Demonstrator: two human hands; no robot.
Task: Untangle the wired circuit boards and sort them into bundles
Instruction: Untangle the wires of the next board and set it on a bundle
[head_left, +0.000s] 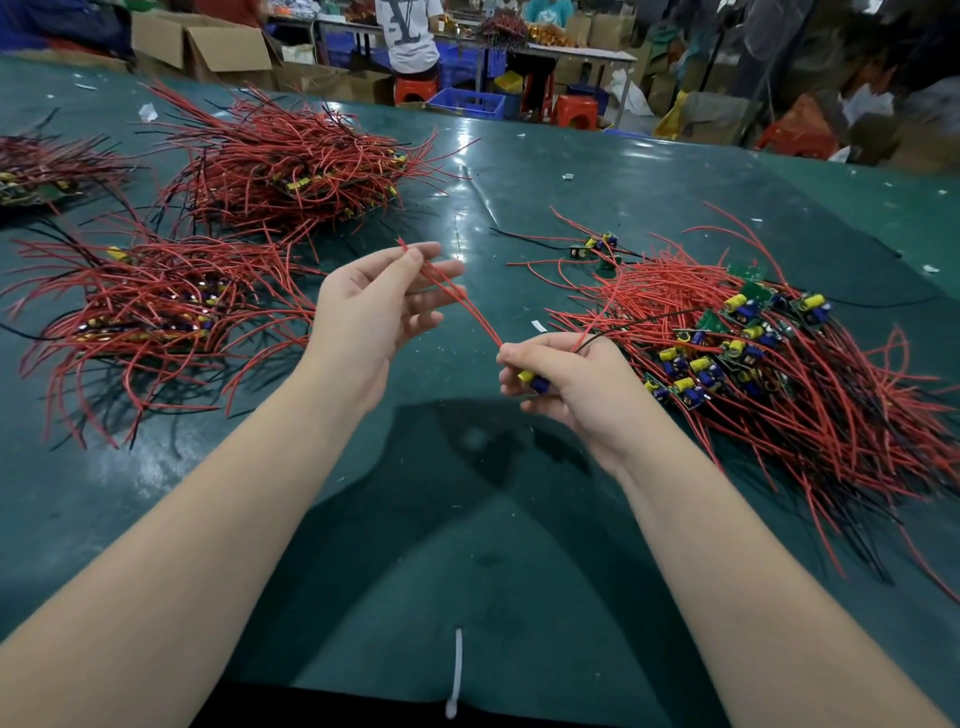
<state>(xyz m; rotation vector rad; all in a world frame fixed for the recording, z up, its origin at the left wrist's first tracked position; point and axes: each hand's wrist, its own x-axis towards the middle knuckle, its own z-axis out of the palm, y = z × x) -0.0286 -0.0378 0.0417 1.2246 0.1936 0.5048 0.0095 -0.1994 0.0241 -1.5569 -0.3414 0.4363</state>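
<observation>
R hand (563, 382): fingers curled tight round 1 circuit board (535, 382), yellow capacitor + blue part poking out at the fingertips; held above the table, clear of the heap, prob. so its leads hang free.
L hand (376, 312): thumb + forefinger pinch the far ends of the red wires (462, 301); other fingers spread loose. Wires drawn taut btwn the 2 hands, likely to straighten them before bundling.
Other leads: 1 red + 1 black wire (644, 319) rise from the R fist and trail twd the heap; can't tell if snagged.
Unsorted heap (753, 353): R side, boards jumbled, wires crossing every way; just beside R hand = source.
Sorted bundles: near bundle (150, 312) and far bundle (291, 161) on L, boards stacked, wires fanned out; a 3rd pile (41, 171) at L edge.
Table (467, 545): green mat; white cable tie (457, 670) at near edge, maybe for binding.
Stage: mid-sort, big heap left.
</observation>
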